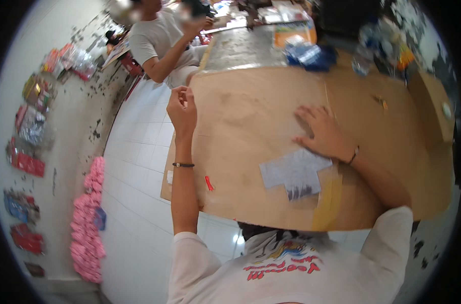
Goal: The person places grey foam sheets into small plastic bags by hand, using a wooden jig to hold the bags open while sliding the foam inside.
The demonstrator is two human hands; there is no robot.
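Left hand (181,107) raised at the left edge of the cardboard sheet (250,126), fingers pinched together, whether gripping anything cannot be told, right hand (323,133) flat and open on the sheet, brown cardboard lying across the table, white paper label (294,172) and yellowish tape strip (327,200) near its front edge.

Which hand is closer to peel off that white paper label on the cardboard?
Probably the right hand: it lies flat on the cardboard just above the white label. The left hand is pinched at the far edge.
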